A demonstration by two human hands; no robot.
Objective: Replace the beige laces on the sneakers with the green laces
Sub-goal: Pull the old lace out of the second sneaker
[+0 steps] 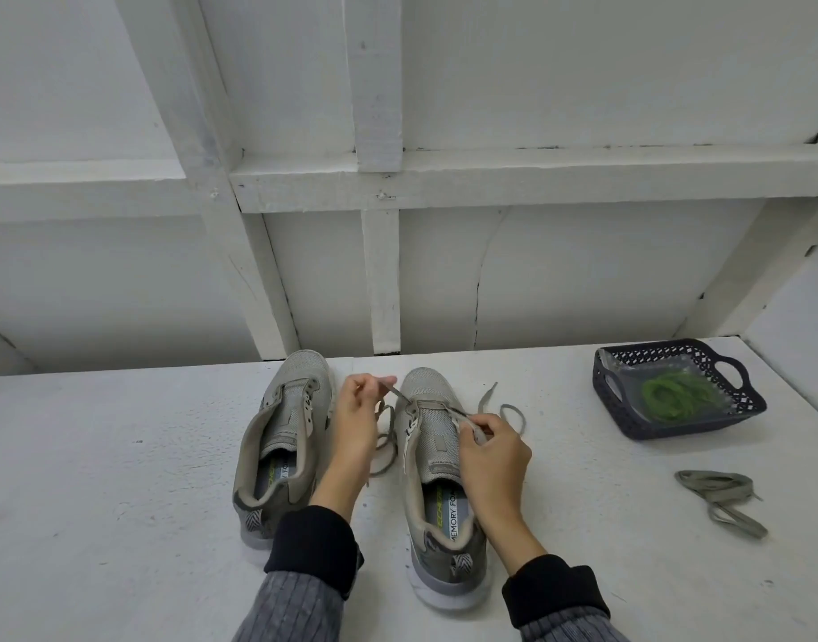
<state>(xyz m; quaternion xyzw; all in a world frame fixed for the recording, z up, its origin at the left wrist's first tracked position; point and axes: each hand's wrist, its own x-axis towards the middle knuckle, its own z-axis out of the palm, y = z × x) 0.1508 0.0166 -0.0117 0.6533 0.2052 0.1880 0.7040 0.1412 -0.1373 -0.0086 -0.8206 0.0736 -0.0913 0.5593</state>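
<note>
Two grey-beige sneakers stand side by side on the white table, toes pointing away. The left sneaker [284, 437] has no lace in its eyelets. The right sneaker [437, 461] still carries a beige lace [427, 404] through its lowest eyelets near the toe, with loose ends trailing on both sides. My left hand [358, 417] pinches one strand of that lace above the gap between the shoes. My right hand [492, 449] pinches the other strand over the right shoe's tongue. Green laces [673, 397] lie coiled in a dark basket [647, 426] at the right.
A removed beige lace [717, 495] lies loose on the table at the right, in front of the basket. A white panelled wall with wooden battens rises directly behind the table [120, 479]. A side wall closes off the far right corner.
</note>
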